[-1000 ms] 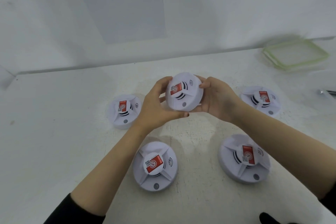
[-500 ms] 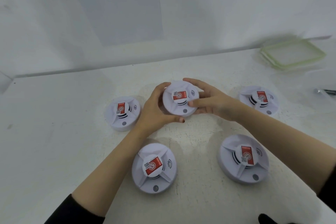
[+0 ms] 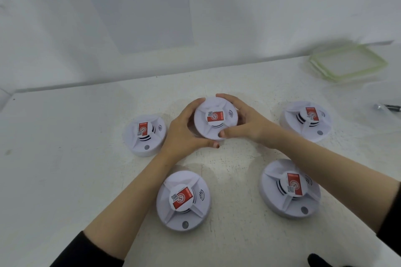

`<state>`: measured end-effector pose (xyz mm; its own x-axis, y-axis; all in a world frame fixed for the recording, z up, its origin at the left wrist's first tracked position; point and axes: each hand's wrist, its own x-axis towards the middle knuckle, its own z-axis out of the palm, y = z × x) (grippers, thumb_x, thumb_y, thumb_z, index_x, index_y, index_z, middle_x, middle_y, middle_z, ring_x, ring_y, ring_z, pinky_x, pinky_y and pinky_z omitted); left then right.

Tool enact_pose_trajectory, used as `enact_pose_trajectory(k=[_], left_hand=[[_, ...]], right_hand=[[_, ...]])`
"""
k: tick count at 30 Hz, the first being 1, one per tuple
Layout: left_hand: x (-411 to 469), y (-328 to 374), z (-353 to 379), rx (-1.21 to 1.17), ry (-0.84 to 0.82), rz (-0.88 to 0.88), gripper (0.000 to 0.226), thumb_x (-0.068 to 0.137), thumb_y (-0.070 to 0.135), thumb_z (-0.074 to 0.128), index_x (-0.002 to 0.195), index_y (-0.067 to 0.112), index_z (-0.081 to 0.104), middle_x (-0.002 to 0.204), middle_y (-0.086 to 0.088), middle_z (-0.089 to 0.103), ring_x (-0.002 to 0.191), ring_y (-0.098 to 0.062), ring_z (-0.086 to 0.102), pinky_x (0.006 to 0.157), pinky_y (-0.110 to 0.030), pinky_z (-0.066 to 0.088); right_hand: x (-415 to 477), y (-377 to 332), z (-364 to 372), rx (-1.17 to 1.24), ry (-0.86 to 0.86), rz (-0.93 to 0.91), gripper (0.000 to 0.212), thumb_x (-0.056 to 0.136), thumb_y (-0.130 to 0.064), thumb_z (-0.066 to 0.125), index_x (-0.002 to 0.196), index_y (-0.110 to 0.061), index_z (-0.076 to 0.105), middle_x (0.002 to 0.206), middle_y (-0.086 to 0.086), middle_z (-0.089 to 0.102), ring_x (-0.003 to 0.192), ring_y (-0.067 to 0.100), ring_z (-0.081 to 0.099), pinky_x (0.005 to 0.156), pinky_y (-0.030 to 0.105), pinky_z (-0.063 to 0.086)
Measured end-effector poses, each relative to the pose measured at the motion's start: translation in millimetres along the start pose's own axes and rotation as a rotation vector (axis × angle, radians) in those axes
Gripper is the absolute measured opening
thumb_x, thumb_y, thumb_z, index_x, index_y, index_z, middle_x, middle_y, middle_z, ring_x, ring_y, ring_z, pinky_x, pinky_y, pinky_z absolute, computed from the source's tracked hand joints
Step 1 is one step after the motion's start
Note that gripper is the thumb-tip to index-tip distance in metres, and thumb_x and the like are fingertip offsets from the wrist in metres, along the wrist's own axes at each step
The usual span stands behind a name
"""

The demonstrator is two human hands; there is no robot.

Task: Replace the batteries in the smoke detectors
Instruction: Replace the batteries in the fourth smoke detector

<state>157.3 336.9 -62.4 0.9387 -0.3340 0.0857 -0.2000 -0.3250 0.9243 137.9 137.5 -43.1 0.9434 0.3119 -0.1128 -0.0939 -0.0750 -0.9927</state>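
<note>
Several round white smoke detectors with red labels lie face up on the white table (image 3: 65, 180). My left hand (image 3: 184, 132) and my right hand (image 3: 245, 121) grip the middle detector (image 3: 214, 119) from both sides, fingers curled round its rim, thumbs at its near edge. It sits low, at or just above the tabletop. Other detectors lie at the left (image 3: 145, 134), near left (image 3: 183, 199), near right (image 3: 289, 188) and far right (image 3: 306, 120).
A clear square container lid with a green rim (image 3: 349, 63) lies at the back right. A dark pen-like tool (image 3: 388, 107) pokes in at the right edge. A printed instruction sheet (image 3: 138, 6) hangs on the wall behind.
Both hands have brought the middle detector down from a raised, tilted hold to lie flat near the tabletop. My right hand's grip has shifted round its rim.
</note>
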Motion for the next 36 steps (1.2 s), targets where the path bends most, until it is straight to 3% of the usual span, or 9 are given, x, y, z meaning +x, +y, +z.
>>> enact_pose_trajectory(k=[28, 36], left_hand=[[-1.2, 0.9, 0.6, -0.017, -0.005, -0.007, 0.102, 0.045, 0.012, 0.096, 0.135, 0.025, 0.047, 0.122, 0.014, 0.061, 0.111, 0.002, 0.058, 0.088, -0.017, 0.051], [-2.0, 1.5, 0.5, -0.027, -0.008, 0.002, 0.102, 0.046, 0.01, 0.095, 0.135, 0.023, 0.047, 0.123, 0.015, 0.06, 0.112, 0.004, 0.057, 0.086, -0.014, 0.05]], right_hand=[[0.4, 4.5, -0.3, -0.047, 0.004, -0.015, 0.084, 0.073, 0.008, 0.072, 0.14, -0.025, 0.033, 0.13, 0.003, 0.053, 0.116, 0.018, 0.056, 0.096, 0.037, 0.05], [-0.5, 2.9, -0.5, -0.038, -0.012, -0.014, 0.083, 0.074, 0.008, 0.072, 0.14, -0.024, 0.032, 0.128, 0.0, 0.054, 0.113, 0.013, 0.057, 0.091, 0.03, 0.051]])
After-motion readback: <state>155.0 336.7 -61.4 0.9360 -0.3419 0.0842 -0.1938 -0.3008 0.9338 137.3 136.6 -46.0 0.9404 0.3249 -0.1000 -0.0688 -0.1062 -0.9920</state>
